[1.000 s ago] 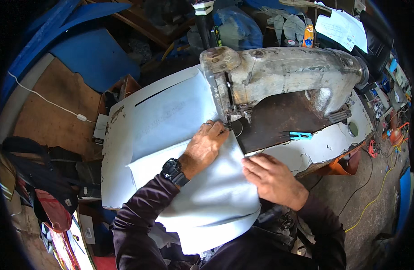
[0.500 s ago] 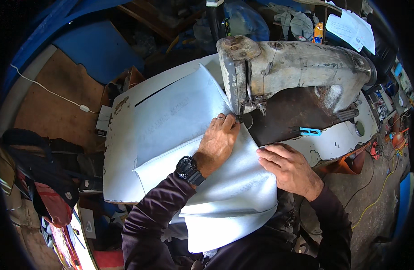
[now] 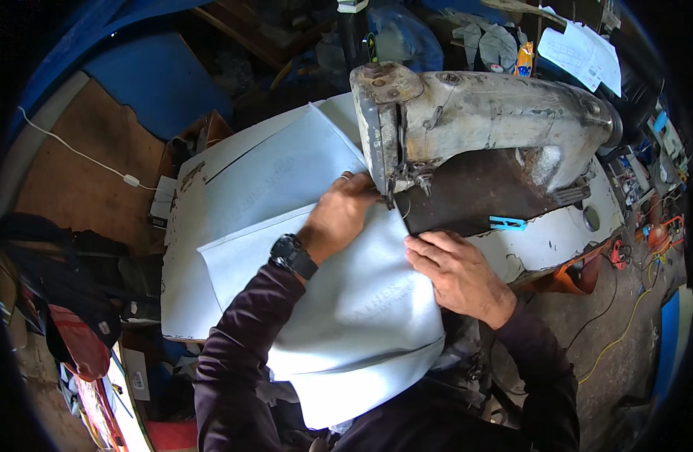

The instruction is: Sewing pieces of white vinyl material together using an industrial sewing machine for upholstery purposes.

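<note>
A white, leather-like sheet (image 3: 361, 301) with stitched seams lies across the machine table and hangs over its front edge onto my lap. Its right edge runs under the needle area of a worn, grey sewing machine (image 3: 489, 113). Beside the machine's head, my left hand (image 3: 337, 215) presses on the sheet with bent fingers. Their tips are partly hidden by the head. Closer to me, my right hand (image 3: 463, 279) pinches the sheet's right edge, fingers on top and the thumb out of sight. A black watch (image 3: 292, 256) is on my left wrist.
Light blue thread snips (image 3: 507, 224) lie on the white table (image 3: 182, 301), right of the sheet. A round dark disc (image 3: 590, 220) sits near the table's right end. Bags (image 3: 79, 331) hang at the left. Cables (image 3: 629, 324) trail over the floor at the right.
The sheet has slid away from me along the machine, its far corner shifting up and left. My hands have moved left in the picture with it, and the whole view has shifted slightly.
</note>
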`<state>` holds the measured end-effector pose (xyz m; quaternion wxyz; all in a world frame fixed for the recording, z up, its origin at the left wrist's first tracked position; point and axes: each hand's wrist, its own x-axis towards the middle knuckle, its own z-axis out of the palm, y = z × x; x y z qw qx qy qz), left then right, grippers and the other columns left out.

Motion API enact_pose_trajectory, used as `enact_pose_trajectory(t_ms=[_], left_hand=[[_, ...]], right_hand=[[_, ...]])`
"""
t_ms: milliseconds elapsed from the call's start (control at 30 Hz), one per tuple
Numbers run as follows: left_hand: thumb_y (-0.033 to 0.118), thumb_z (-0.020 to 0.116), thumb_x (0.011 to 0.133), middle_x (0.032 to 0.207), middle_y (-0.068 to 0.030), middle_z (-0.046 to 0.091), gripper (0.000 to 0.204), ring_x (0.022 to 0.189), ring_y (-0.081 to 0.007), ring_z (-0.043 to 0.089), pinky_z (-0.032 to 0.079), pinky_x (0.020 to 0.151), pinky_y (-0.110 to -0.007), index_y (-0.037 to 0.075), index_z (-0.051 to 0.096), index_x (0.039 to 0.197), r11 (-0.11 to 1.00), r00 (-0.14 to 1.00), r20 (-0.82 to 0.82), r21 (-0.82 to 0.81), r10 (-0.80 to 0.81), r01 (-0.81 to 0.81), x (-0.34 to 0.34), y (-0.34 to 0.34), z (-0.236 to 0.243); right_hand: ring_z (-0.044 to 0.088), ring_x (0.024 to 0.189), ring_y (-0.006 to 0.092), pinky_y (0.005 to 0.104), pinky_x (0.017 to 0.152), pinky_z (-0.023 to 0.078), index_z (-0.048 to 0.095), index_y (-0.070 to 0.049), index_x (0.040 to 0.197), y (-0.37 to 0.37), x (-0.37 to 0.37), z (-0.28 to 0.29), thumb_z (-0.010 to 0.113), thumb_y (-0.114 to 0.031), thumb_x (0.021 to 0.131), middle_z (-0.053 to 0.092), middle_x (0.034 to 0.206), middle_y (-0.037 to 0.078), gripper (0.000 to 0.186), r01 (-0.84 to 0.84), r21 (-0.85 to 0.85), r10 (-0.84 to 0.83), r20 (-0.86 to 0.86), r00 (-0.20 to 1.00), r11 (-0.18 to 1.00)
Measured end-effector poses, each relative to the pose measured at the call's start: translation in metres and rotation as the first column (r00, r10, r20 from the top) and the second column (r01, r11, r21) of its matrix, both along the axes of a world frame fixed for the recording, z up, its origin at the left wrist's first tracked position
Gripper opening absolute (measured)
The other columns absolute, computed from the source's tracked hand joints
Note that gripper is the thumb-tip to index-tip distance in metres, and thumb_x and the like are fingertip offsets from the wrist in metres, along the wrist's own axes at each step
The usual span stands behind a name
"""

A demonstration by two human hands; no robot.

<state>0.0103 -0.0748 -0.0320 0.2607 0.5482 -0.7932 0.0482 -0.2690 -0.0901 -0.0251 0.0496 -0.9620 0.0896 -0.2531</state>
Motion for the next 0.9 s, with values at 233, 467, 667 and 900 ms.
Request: enact_pose_trajectory(t_ms=[233, 467, 667, 900], left_hand=[[0.008, 0.069, 0.094, 0.123, -0.0171, 0.070, 0.021, 0.105, -0.0370, 0.070, 0.058, 0.095, -0.046, 0.001, 0.075, 0.112, 0.992, 0.996, -0.062, 0.116, 0.061, -0.053, 0.009, -0.011, 0.001], [0.013, 0.072, 0.093, 0.132, -0.0167, 0.065, 0.029, 0.103, -0.0375, 0.072, 0.062, 0.088, -0.047, 0.001, 0.072, 0.119, 0.990, 0.992, 0.058, 0.071, 0.114, -0.118, 0.003, -0.014, 0.002], [0.011, 0.074, 0.090, 0.128, -0.0172, 0.066, 0.029, 0.100, -0.0374, 0.072, 0.063, 0.085, -0.046, -0.001, 0.072, 0.116, 0.998, 0.992, 0.112, 0.038, 0.055, -0.060, 0.009, -0.018, 0.004], [0.010, 0.074, 0.089, 0.129, -0.0178, 0.065, 0.035, 0.099, -0.0375, 0.072, 0.063, 0.083, -0.046, 0.000, 0.069, 0.122, 0.999, 0.992, 0.126, -0.032, -0.032, 0.036, 0.021, -0.034, 0.002]], right_hand=[[0.065, 0.117, 0.0295, 0.0430, 0.103, 0.056, 0.072, 0.004, 0.112, -0.001, 0.004, -0.004, 0.070, -0.001, 0.078, 0.073, 0.126, 0.014, 0.034, -0.032, -0.005, 0.032, 0.010, 0.999, 0.999], [0.063, 0.117, 0.0271, 0.0410, 0.107, 0.054, 0.073, 0.005, 0.114, -0.001, 0.004, -0.001, 0.069, -0.007, 0.082, 0.071, 0.124, 0.015, 0.034, -0.046, -0.045, 0.045, -0.030, 0.999, 0.998], [0.061, 0.120, 0.0282, 0.0423, 0.108, 0.053, 0.073, 0.005, 0.118, -0.001, 0.008, -0.005, 0.069, -0.009, 0.082, 0.071, 0.127, 0.016, 0.038, -0.039, -0.060, 0.036, -0.047, 0.998, 0.997], [0.059, 0.122, 0.0287, 0.0438, 0.110, 0.050, 0.072, 0.005, 0.119, -0.008, 0.014, -0.001, 0.069, -0.010, 0.082, 0.069, 0.130, 0.017, 0.040, -0.001, -0.064, -0.005, -0.089, 0.996, 0.998]])
